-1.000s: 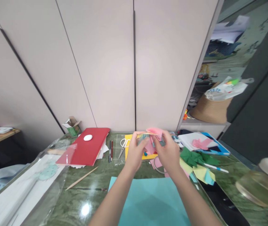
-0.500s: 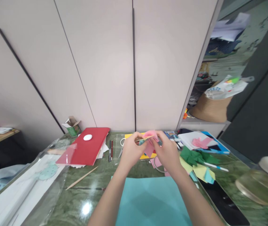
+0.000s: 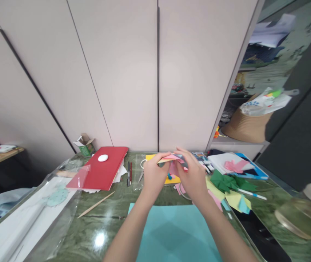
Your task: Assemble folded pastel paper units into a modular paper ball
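Note:
Between both hands, above the far part of the table, is a folded piece of pink paper (image 3: 173,158) with a yellowish edge. My left hand (image 3: 155,174) pinches its left side between thumb and fingers. At its right side, my right hand (image 3: 192,174) has the thumb underneath and the fingers curled over the top. Much of the paper is hidden by the fingers. Below my forearms lies a turquoise sheet (image 3: 177,233). Behind the hands, a yellow sheet (image 3: 175,180) with small coloured bits on it is partly covered.
Left of my hands are scissors (image 3: 141,174), pens (image 3: 129,174), a pointed wooden stick (image 3: 96,204) and a red folder (image 3: 103,171). To the right lie green paper shapes (image 3: 227,181), yellow paper pieces (image 3: 233,200), a black phone-like slab (image 3: 261,233) and a lidded glass jar (image 3: 299,211).
The pink paper now lies flatter between the hands, and its hanging part shows less. My right fingers have lifted and straightened somewhat over it. The view has shifted slightly.

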A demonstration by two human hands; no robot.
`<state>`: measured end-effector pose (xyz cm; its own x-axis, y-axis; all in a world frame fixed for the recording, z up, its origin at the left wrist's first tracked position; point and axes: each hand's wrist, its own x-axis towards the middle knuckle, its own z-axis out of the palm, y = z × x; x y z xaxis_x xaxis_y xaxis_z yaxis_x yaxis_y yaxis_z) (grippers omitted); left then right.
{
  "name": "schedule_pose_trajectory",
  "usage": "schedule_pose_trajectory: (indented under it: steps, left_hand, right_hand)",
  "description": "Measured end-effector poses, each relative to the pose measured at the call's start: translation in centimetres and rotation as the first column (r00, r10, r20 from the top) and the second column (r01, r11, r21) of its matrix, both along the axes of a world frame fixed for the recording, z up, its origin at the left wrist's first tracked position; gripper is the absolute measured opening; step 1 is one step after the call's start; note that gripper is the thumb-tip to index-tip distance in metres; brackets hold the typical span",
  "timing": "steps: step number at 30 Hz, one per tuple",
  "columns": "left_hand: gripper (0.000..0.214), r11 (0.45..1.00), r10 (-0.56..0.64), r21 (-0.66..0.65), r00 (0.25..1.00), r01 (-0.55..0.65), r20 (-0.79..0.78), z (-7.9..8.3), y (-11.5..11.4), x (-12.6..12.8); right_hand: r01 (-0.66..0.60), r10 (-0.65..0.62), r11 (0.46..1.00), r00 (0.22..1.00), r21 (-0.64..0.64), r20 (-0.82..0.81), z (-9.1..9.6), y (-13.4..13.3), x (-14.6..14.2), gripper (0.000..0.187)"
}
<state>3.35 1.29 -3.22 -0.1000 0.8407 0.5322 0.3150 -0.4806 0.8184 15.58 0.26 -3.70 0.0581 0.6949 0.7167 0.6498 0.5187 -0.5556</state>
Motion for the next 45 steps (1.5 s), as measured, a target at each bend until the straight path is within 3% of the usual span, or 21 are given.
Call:
schedule_pose_trajectory:
  steps: [3,9,13,17,20,25,31,37,39,41,45]
  left_hand:
    - [0.024,1.0,0.003,0.017,0.997,-0.004,0.079,-0.3,-0.4,0.7]
    - [0.011,0.984,-0.151,-0.047,0.943,0.172,0.296,-0.3,-0.4,1.5]
    - [0.011,0.969,-0.202,-0.026,0.851,0.245,0.484,-1.0,0.2,1.7]
    - [0.012,0.964,-0.233,0.031,0.783,0.264,0.576,-1.7,0.5,1.8]
    - [0.012,0.967,-0.232,0.043,0.796,0.252,0.559,-1.6,0.5,1.6]
    - [0.013,0.95,-0.285,-0.013,0.887,0.311,0.362,-0.8,0.4,0.6]
    - [0.015,0.896,-0.413,-0.092,0.891,0.435,0.191,0.5,0.2,-0.8]
    - [0.012,0.951,-0.279,-0.057,0.921,0.305,0.27,0.4,0.2,0.1]
    - [0.014,0.962,-0.25,-0.03,0.914,0.273,0.319,0.2,0.1,0.6]
    - [0.016,0.968,-0.228,-0.008,0.898,0.249,0.377,0.1,0.1,0.9]
    - [0.019,0.986,-0.152,0.008,0.89,0.165,0.431,-0.3,0.0,1.2]
  right_hand:
    - [0.015,-0.017,1.0,0.992,-0.014,-0.126,0.4,0.0,0.3,0.026]
    - [-0.125,0.058,0.982,0.915,-0.144,-0.4,0.8,0.3,0.6,0.025]
    - [-0.136,0.063,0.979,0.911,-0.152,-0.408,0.9,0.1,0.5,0.019]
    - [-0.014,-0.021,0.993,0.96,-0.121,-0.28,1.0,0.0,0.5,0.011]
    - [-0.018,0.003,0.997,0.978,-0.069,-0.209,1.1,0.1,0.7,0.013]
    - [-0.114,0.087,0.971,0.987,-0.211,-0.135,1.4,0.2,1.5,0.01]
    - [-0.182,0.179,0.977,0.983,-0.112,-0.03,1.6,0.1,2.3,0.013]
    - [-0.124,0.123,0.99,0.992,-0.07,-0.021,1.6,-0.3,1.5,0.013]
    - [-0.114,0.105,0.99,0.989,-0.084,-0.1,1.4,-0.2,1.1,0.02]
    - [-0.172,0.133,0.979,0.948,-0.113,-0.289,1.1,0.0,0.8,0.035]
    - [-0.38,0.231,0.919,0.736,-0.106,-0.636,0.5,0.4,0.1,0.051]
